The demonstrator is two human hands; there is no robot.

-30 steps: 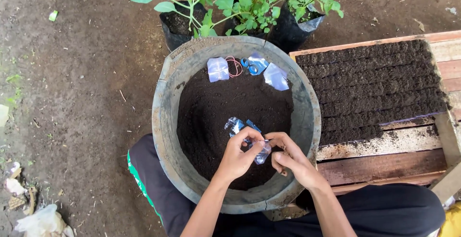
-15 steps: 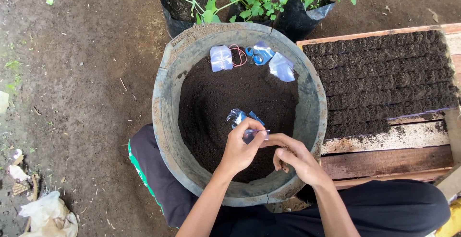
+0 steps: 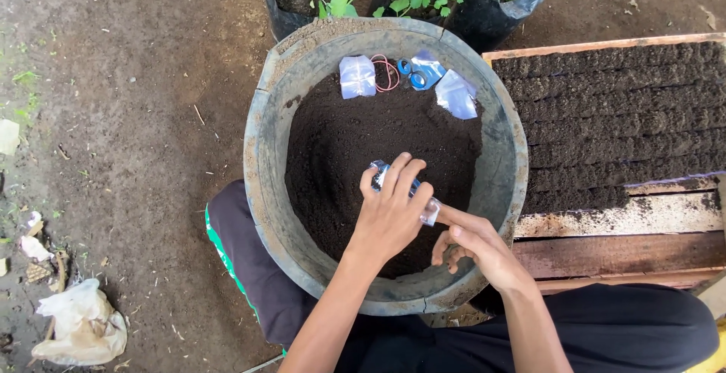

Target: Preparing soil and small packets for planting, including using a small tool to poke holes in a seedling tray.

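Head view — left hand (image 3: pixel 389 218) gripping small packet (image 3: pixel 429 212), long axis slanting toward right hand (image 3: pixel 476 244).

You've got bare dirt ground (image 3: pixel 136 116) w/ a round grey tub (image 3: pixel 261 161) of soil on it, wooden seed tray (image 3: pixel 628 237) just right, black grow bags (image 3: pixel 484 10) behind, crumpled plastic scrap (image 3: pixel 79 328) (lower left).
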